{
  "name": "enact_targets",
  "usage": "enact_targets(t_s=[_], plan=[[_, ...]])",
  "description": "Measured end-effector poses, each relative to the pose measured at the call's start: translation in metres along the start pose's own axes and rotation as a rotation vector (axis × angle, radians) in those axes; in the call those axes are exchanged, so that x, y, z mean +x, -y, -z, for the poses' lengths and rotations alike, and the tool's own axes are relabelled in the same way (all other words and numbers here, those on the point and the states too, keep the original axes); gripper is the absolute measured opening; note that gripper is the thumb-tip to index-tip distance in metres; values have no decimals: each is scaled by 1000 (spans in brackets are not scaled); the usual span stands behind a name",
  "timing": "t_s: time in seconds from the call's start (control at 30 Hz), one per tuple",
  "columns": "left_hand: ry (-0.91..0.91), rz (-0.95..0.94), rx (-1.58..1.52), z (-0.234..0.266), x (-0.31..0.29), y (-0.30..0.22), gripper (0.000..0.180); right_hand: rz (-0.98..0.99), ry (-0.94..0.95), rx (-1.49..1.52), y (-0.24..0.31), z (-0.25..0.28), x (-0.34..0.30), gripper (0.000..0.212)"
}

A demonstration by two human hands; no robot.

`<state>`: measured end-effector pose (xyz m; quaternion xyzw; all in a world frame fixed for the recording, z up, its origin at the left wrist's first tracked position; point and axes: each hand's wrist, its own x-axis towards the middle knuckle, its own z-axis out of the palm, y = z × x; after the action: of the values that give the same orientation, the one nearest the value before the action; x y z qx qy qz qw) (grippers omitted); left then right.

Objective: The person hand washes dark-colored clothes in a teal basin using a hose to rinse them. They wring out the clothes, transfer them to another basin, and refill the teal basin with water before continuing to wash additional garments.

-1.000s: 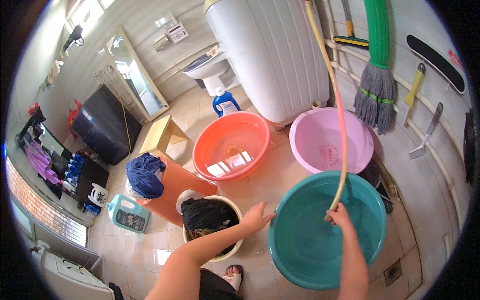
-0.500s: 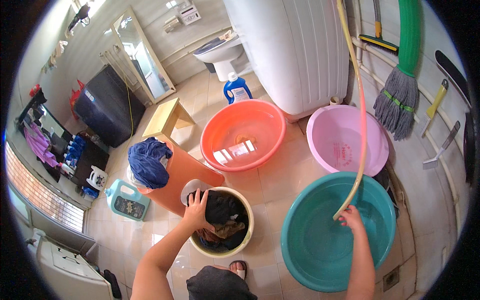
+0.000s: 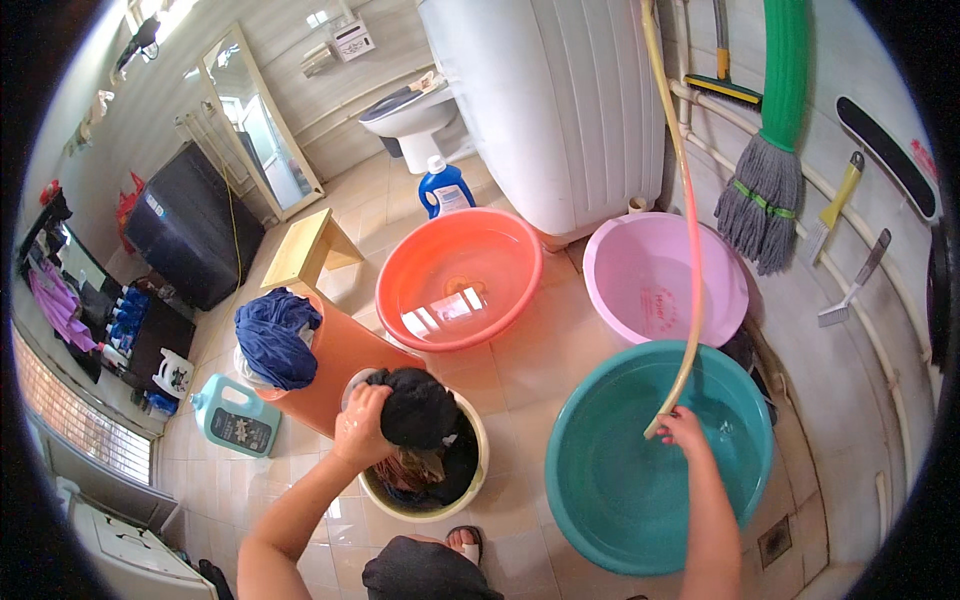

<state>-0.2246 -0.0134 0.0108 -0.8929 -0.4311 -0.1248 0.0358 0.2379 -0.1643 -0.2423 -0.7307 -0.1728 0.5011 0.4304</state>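
Observation:
My left hand grips a wet-looking black cloth and holds it bunched over the cream bucket. More dark and brown clothes lie inside that bucket. My right hand is closed round the lower end of a yellowish-pink hose, its mouth pointing into the large teal basin. Water stands in the basin, with ripples near its right side. An orange tub, topped with a navy cloth, stands just beyond the bucket.
An orange-red basin of water and a pink basin sit farther off. Behind them rise a white washing machine and a blue detergent bottle. A teal jug and wooden stool are left; a mop hangs right.
My left hand has raised the black cloth out of the bucket a little. The right hand keeps the hose end over the teal basin. The whole view has shifted slightly.

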Motion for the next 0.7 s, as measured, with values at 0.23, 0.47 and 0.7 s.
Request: enact_targets(t_s=[0.23, 0.47, 0.7], plan=[[-80, -75, -479, 43, 50, -91, 71, -20, 7, 37, -13, 1, 16, 29], [283, -537, -743, -56, 52, -208, 61, -40, 105, -63, -6, 23, 2, 31], [533, -628, -673, -120, 20, -234, 61, -18, 129, 73, 4, 28, -27, 40]])
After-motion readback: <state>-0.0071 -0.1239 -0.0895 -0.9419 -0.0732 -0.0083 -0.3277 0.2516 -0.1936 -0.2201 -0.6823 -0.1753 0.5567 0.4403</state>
